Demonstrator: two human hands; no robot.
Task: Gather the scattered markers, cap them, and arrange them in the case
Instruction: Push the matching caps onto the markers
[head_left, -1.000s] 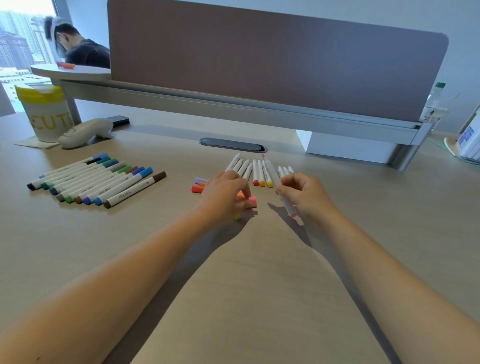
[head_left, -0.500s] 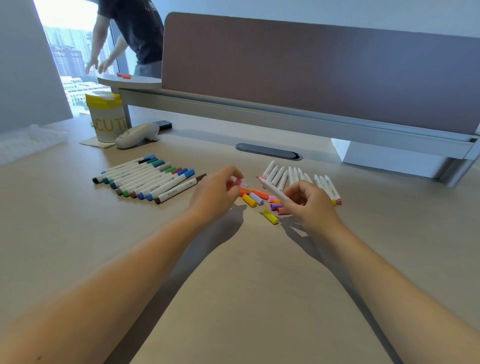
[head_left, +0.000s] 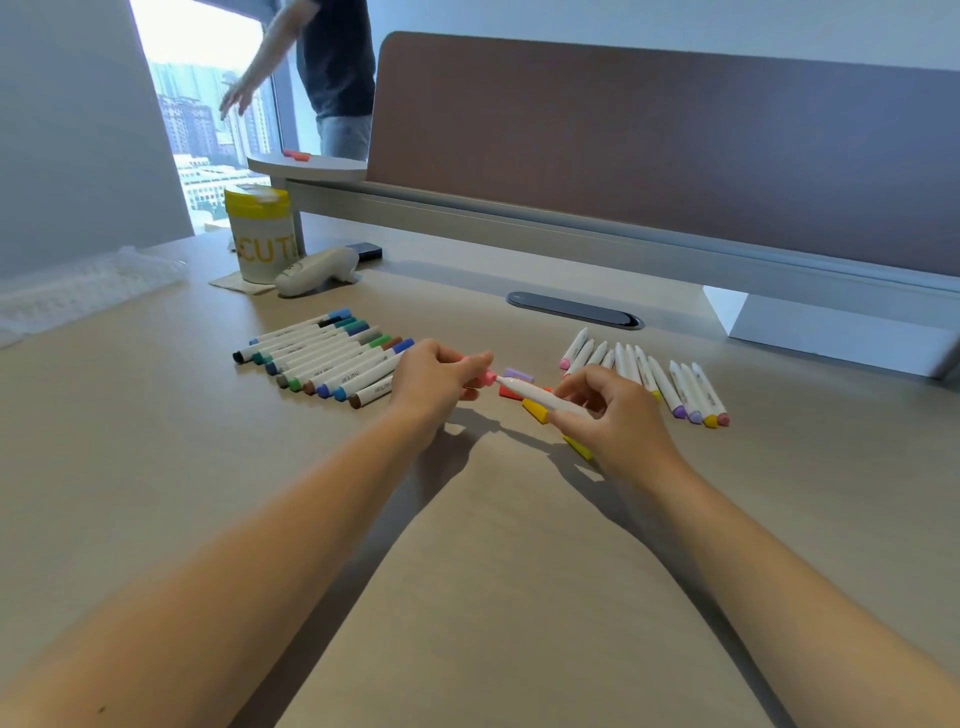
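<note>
Desk (head_left: 493, 597): pale wood-grain top, divider panel along its far edge.
Left of middle: capped markers (head_left: 322, 358) in a tight row.
Right of middle: uncapped markers (head_left: 654, 376) in a row.
Between rows: loose caps (head_left: 535, 410).
Far left corner: yellow-lidded tub (head_left: 260, 234), white device (head_left: 317, 270), clear case (head_left: 78, 291).

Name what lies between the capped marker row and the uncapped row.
Head view: both hands, a pink cap meeting a held marker, and loose caps.

A white tub (head_left: 261, 239) with a yellow lid stood far off to the left, on a napkin (head_left: 234, 283). A white gadget (head_left: 317, 271) lay just beside it, with a small black box (head_left: 367, 251) behind. A dark slot (head_left: 575, 310) sat in the desk (head_left: 467, 571). A brown screen (head_left: 649, 140) rose at the back. Someone (head_left: 332, 78) stood by the window (head_left: 208, 119).
</note>
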